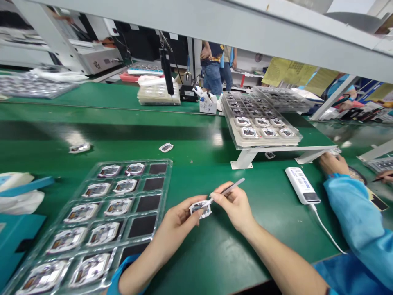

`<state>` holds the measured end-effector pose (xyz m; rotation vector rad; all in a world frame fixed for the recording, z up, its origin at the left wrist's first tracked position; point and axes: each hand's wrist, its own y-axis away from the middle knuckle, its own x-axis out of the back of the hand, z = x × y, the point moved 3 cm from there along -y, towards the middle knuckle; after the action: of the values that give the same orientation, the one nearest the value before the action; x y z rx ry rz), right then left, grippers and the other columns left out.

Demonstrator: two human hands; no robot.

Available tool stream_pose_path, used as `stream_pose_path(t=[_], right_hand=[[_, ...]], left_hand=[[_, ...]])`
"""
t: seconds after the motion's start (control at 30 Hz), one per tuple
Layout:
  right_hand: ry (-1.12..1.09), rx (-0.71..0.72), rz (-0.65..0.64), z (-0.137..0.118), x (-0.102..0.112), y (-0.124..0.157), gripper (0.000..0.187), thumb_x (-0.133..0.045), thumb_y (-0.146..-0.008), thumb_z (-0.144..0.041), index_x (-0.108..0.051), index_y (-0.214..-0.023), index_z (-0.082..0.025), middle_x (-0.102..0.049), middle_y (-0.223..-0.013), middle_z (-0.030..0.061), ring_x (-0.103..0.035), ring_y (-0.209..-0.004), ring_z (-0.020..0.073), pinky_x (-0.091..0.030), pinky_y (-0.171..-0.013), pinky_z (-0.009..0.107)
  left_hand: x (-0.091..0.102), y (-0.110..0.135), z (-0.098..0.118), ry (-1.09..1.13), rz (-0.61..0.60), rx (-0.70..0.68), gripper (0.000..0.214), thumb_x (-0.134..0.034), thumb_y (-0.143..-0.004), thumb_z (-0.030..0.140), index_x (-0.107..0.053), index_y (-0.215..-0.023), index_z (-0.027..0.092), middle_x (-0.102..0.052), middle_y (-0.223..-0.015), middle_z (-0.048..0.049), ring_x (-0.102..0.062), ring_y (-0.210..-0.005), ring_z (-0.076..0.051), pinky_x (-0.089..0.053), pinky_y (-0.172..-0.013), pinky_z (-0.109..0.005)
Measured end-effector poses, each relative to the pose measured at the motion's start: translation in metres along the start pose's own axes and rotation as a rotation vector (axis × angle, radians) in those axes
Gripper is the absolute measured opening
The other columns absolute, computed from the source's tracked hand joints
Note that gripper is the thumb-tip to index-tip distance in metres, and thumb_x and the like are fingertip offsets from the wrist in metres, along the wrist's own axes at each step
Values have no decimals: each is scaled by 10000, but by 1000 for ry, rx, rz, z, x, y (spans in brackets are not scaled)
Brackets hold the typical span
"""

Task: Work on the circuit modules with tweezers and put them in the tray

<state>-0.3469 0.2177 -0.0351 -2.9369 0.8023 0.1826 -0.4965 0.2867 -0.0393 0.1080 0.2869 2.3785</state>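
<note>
My left hand (179,219) pinches a small white-framed electronic housing (199,208) between thumb and fingers, above the green bench. In my right hand (236,207) is a slim grey stick-shaped tool (236,185), gripped between thumb and forefinger. Its pale lower tip meets the housing's upper right edge; whether it touches inside is too small to tell. Left of my hands lies a clear tray (169,172) lined with dark pads. Similar housings (118,207) fill its left and middle columns, while the visible pockets of its right column show bare pads.
Loose housings (166,147) lie behind the tray. Stacked trays (236,143) rest on a low white-legged stand (245,157). A white cabled device (302,185) lies to my right, near a co-worker's blue sleeve (356,205). A hanging screwdriver (166,71) and overhead beam (196,22) are ahead.
</note>
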Motion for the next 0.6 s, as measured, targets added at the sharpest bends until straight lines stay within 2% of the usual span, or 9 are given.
stream_pose_path(t=[0.3, 0.6], right_hand=[[52, 96, 61, 0, 1, 4, 157, -768, -756, -326, -669, -763, -204, -699, -723, 13, -651, -673, 164, -539, -653, 283], [116, 172, 13, -5, 1, 7, 107, -738, -814, -291, -674, -796, -206, -720, -752, 21, -680, -706, 171, -543, -673, 287]], left_hand=[[1, 2, 2, 30, -9, 18, 467, -764, -687, 367, -720, -1106, 166, -723, -740, -32, -578, -634, -172, -480, -614, -283], [2, 1, -3, 3, -19, -13, 460, -740, -716, 351, -720, -1124, 141, -755, -825, -57, -602, -668, -177, -492, -637, -280]])
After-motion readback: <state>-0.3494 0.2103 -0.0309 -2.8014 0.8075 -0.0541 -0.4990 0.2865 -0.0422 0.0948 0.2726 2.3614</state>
